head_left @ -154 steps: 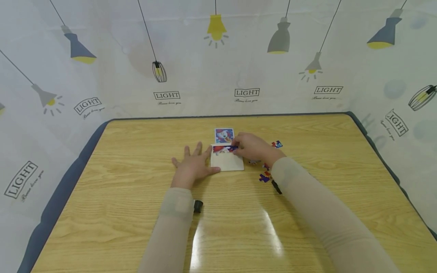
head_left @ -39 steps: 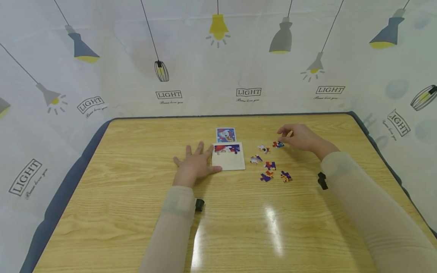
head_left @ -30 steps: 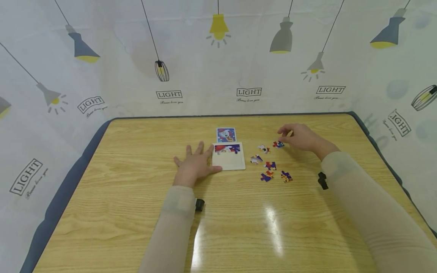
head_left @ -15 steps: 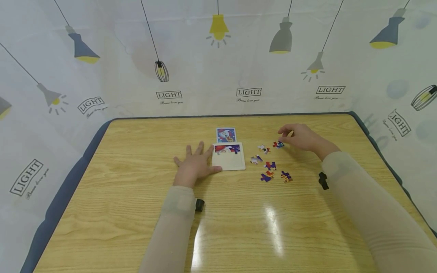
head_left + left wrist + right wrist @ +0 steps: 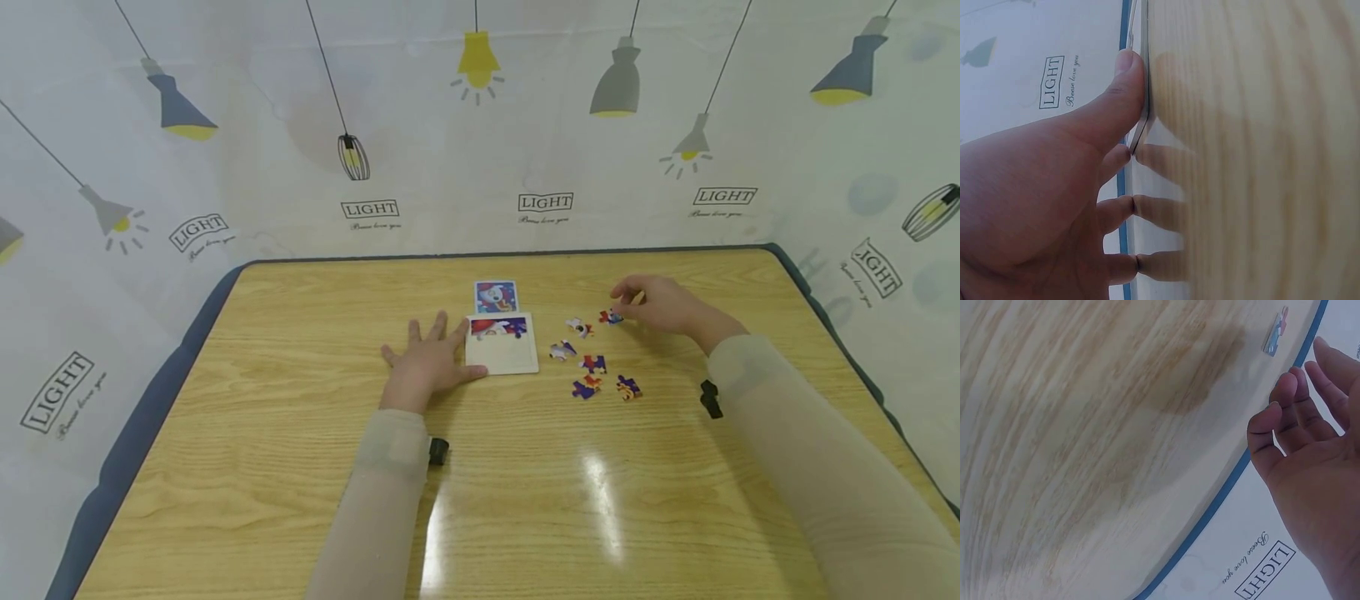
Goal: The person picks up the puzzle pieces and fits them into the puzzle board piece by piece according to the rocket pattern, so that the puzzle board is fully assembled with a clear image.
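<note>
Looks like wood, smooth and glossy, on the table (image 5: 262, 500) beneath the left hand (image 5: 426, 367) and the right hand (image 5: 660, 304), mirroring the left fingers (image 5: 1116, 214). Looks like pale matt cardboard on the puzzle tray (image 5: 502, 357) against the left thumb (image 5: 1122, 97), and like printed paper on the card (image 5: 496, 297) further off between the hands. Seems printed cardboard on the puzzle pieces (image 5: 594, 364) near the right hand. Looks like matt cloth on both sleeves (image 5: 795, 467) behind the hands, like plastic on the black objects (image 5: 710, 400) beside them, and like creased fabric on the backdrop (image 5: 435, 83) beyond

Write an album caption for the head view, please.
Left hand touching a partly filled jigsaw board, right hand hovering beside loose jigsaw pieces.
</note>
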{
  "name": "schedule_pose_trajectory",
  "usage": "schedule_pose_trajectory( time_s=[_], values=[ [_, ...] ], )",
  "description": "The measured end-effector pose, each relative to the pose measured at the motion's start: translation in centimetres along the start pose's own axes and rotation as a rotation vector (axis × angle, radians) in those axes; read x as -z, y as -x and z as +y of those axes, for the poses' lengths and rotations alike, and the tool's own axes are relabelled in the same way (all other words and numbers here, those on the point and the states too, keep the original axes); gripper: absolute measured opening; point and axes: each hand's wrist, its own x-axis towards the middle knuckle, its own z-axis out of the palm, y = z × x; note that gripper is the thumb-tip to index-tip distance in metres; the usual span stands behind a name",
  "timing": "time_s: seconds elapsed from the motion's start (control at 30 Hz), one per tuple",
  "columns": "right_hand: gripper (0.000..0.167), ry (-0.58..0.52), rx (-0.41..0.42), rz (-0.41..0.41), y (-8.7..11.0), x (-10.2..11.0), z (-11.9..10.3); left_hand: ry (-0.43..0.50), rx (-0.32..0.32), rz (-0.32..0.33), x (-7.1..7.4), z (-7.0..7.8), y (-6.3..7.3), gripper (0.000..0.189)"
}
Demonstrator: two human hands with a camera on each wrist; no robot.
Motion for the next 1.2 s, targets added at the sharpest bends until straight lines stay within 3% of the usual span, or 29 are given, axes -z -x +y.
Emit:
schedule_pose_trajectory(
  time_s=[0.23,0.53,0.93,1.2],
  values=[
    [0.038,0.036,0.043,-0.014,-0.4,-1.7,-0.8,-0.005,-0.002,0.005,0.0,-0.1,0.0,0.095],
    [0.043,-0.004,0.077,-0.026,-0.8,-3.5,-1.9,-0.015,-0.006,0.003,-0.3,-0.2,-0.3,0.095],
    [0.047,0.027,0.107,-0.033,-0.9,-4.3,-2.3,-0.004,-0.002,-0.006,-0.1,-0.1,-0.3,0.094],
    [0.045,0.052,0.072,-0.048,-1.1,-4.5,-2.5,-0.016,-0.008,0.000,-0.1,-0.2,-0.2,0.095]
  ],
)
